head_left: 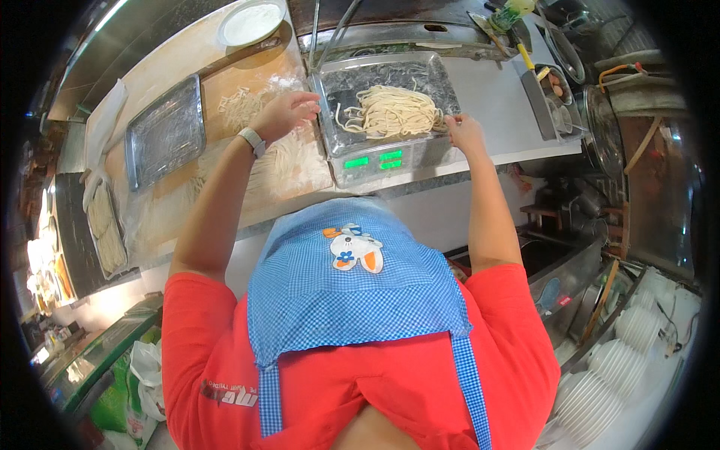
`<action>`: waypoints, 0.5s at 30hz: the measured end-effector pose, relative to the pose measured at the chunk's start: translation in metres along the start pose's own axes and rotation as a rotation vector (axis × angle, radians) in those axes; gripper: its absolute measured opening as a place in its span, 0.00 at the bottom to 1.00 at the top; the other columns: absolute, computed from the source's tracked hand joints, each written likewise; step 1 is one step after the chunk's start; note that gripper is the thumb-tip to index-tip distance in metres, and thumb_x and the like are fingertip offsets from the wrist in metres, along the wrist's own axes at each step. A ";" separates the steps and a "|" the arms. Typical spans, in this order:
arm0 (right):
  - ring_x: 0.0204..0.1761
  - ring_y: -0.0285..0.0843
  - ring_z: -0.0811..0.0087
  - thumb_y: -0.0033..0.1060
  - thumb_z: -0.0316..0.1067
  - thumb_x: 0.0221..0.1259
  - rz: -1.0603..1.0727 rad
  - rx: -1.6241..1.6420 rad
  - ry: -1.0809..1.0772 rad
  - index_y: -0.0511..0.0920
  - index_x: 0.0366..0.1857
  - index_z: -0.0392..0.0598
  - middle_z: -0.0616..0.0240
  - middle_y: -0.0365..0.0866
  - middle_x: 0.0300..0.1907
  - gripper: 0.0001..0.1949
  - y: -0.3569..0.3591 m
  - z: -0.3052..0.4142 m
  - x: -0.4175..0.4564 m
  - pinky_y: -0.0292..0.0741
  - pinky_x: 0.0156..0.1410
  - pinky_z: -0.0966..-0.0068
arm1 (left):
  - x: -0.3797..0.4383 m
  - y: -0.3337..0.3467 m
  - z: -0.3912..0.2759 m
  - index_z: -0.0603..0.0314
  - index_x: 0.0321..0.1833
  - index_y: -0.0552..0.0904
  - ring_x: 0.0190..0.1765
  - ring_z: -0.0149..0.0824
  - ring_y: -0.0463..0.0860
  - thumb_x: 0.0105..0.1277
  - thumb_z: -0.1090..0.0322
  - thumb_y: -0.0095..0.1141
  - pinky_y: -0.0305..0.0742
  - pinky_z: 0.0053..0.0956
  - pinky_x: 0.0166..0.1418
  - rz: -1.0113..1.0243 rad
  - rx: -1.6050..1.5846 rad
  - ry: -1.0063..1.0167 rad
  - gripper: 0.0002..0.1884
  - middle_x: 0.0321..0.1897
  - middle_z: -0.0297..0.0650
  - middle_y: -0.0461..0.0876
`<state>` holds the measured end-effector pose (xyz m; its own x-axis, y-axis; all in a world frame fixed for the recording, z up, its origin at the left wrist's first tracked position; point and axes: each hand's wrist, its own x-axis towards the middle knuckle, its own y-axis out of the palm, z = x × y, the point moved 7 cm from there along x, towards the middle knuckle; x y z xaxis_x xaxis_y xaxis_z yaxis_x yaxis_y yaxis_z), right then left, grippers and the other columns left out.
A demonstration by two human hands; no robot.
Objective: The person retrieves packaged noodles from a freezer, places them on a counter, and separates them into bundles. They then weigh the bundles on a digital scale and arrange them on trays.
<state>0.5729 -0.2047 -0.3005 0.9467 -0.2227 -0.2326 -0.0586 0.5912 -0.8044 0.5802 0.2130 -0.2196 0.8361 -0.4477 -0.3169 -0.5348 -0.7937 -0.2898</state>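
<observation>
A heap of pale, flat noodles (399, 112) lies in a floury metal tray (337, 143) on a digital scale (368, 174) with lit green displays. Above the left edge of that tray is my left hand (288, 114), its fingers loosely bent and apart, holding nothing I can see. My right hand (466, 133) is at the tray's right edge, beside the end of the noodle heap. Its thumb and fingertips come close together; whether they pinch a noodle end is unclear. Loose noodle strands (242, 107) lie on the floured wooden board (304, 180) around my left hand.
A rectangular metal tray (166, 132) rests on the board at left, with bagged noodles (106, 236) beyond it. A bowl of white powder (252, 23) and a rolling pin (239, 57) are at the back. Metal containers (541, 109) stand right; stacked plates (590, 405) are lower right.
</observation>
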 end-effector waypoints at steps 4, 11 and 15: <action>0.30 0.86 0.63 0.52 0.66 0.60 0.139 -0.257 0.073 0.76 0.51 0.34 0.53 0.85 0.33 0.36 0.005 0.067 -0.013 0.81 0.41 0.69 | -0.007 -0.005 0.005 0.67 0.62 0.75 0.51 0.32 0.82 0.72 0.60 0.46 0.76 0.26 0.54 -0.081 -0.107 -0.056 0.21 0.50 0.43 0.84; 0.56 0.75 0.38 0.60 0.69 0.52 0.019 -0.370 -0.080 0.73 0.56 0.33 0.33 0.75 0.55 0.43 0.032 0.079 0.018 0.75 0.61 0.55 | 0.014 0.022 -0.019 0.60 0.58 0.77 0.49 0.29 0.80 0.71 0.60 0.53 0.76 0.29 0.54 0.023 -0.241 0.032 0.18 0.45 0.38 0.83; 0.49 0.81 0.45 0.69 0.56 0.46 0.016 -0.106 -0.143 0.79 0.45 0.32 0.41 0.82 0.44 0.33 0.032 0.083 0.025 0.76 0.56 0.58 | 0.044 0.051 -0.020 0.61 0.58 0.77 0.47 0.31 0.84 0.70 0.63 0.56 0.78 0.29 0.55 -0.132 0.014 0.151 0.17 0.44 0.41 0.86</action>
<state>0.6211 -0.1275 -0.2865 0.9804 -0.0972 -0.1716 -0.0996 0.5069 -0.8562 0.5922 0.1442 -0.2302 0.9074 -0.3975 -0.1368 -0.4200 -0.8444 -0.3326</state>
